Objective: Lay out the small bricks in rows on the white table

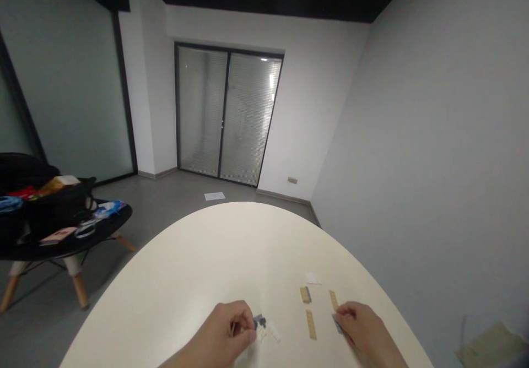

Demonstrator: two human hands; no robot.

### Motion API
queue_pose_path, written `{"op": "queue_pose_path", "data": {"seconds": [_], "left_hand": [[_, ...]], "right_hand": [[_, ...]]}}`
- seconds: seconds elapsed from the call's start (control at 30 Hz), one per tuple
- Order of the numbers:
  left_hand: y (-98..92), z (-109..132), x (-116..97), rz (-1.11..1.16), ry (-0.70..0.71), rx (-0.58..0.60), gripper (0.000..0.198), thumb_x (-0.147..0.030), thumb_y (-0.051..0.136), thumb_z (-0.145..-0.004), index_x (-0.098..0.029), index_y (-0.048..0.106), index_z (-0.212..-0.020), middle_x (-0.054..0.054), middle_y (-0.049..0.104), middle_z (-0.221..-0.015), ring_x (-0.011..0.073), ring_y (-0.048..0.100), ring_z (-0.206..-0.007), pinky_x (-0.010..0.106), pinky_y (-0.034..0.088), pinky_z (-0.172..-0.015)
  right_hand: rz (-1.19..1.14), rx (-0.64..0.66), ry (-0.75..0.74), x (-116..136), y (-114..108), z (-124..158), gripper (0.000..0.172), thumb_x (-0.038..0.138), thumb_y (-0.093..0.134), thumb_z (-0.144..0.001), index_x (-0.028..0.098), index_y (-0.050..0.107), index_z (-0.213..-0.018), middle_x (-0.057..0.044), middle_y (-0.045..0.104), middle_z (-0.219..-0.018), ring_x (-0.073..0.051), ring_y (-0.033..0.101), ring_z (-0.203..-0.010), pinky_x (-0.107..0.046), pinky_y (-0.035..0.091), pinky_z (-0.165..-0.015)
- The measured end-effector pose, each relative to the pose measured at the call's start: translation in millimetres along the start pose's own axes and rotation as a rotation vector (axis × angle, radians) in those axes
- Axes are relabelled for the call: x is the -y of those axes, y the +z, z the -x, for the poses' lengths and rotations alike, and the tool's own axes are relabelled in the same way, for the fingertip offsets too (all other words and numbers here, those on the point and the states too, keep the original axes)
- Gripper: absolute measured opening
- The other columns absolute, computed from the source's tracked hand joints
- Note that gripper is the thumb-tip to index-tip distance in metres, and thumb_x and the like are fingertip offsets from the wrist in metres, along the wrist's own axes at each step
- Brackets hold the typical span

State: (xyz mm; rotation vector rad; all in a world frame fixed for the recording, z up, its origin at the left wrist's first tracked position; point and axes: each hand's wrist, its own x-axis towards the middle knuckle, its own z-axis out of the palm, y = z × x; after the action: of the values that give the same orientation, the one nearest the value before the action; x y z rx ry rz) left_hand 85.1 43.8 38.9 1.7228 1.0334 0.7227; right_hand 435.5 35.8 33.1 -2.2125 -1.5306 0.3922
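My left hand (233,326) is closed, with thumb and index finger bent toward each other at the edge of a small pile. Dark grey pieces (260,320) and small whitish bits (261,333) make up that pile; whatever lies between the fingertips is too small to make out. At the right, the fingers of my right hand (361,326) are pinched at a small grey-blue piece (338,325), partly hidden by them. Just beyond those fingers lies a tan strip (333,298). Between the hands are a second tan strip (311,325) and a tan block with a grey-blue side (305,295).
The round cream table (231,247) carries a white paper scrap (313,278) and a clear-whitish sliver (274,332). To the left stands a black chair (111,222) loaded with bags and packets. A white sheet (214,196) lies on the floor; a wall (433,164) rises at the right.
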Motion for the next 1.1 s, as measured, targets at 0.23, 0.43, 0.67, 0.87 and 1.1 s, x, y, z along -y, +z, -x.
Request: {"op": "queue_pose_path", "data": {"seconds": [0.23,0.43,0.67,0.87,1.1], "left_hand": [[-0.5,0.5,1.5,0.004,-0.01,-0.002,0.005,-0.013,0.058,-0.071,-0.017,0.058,-0.068,-0.007,0.046,-0.056,0.0106,0.039,-0.056,0.022,0.027,-0.054],[-1.7,-0.1,2.5,0.006,-0.005,-0.004,0.005,-0.013,0.057,-0.071,-0.017,0.059,-0.07,-0.007,0.048,-0.056,0.0102,0.039,-0.055,0.022,0.028,-0.054],[-0.9,-0.6,5.6,-0.004,-0.009,-0.01,0.005,-0.012,0.059,-0.071,-0.016,0.061,-0.07,-0.008,0.048,-0.056,0.01,0.039,-0.055,0.022,0.028,-0.053],[-2.5,0.0,3.7,-0.016,-0.007,-0.011,0.003,-0.014,0.06,-0.073,-0.017,0.061,-0.071,-0.007,0.05,-0.056,0.0104,0.042,-0.055,0.021,0.029,-0.054],[-1.5,-1.5,5.0,-0.014,-0.004,-0.012,0.003,-0.015,0.059,-0.072,-0.017,0.061,-0.07,-0.007,0.05,-0.056,0.0107,0.042,-0.055,0.022,0.029,-0.053]], "right_hand": [[0.041,-0.039,-0.004,-2.1,3.8,-1.1,0.015,0.027,0.058,-0.072,0.023,0.07,-0.066,-0.005,0.073,-0.062,-0.024,0.068,-0.064,-0.031,0.043,-0.061],[0.072,-0.136,-0.04,22.4,-2.0,7.0,0.026,0.036,0.05,-0.082,0.024,0.071,-0.073,-0.008,0.076,-0.075,-0.025,0.069,-0.072,-0.032,0.045,-0.064],[0.064,-0.078,-0.322,73.5,25.1,36.4,0.027,0.034,0.049,-0.088,0.023,0.073,-0.091,-0.007,0.075,-0.087,-0.023,0.068,-0.082,-0.033,0.047,-0.077],[0.205,0.181,-0.486,102.9,47.2,58.5,0.017,0.026,0.059,-0.085,0.022,0.073,-0.095,-0.006,0.071,-0.091,-0.022,0.066,-0.088,-0.03,0.045,-0.079],[0.371,0.281,-0.449,119.3,47.8,67.0,0.016,0.025,0.058,-0.088,0.022,0.073,-0.085,-0.007,0.071,-0.093,-0.021,0.067,-0.088,-0.027,0.043,-0.074]]}}
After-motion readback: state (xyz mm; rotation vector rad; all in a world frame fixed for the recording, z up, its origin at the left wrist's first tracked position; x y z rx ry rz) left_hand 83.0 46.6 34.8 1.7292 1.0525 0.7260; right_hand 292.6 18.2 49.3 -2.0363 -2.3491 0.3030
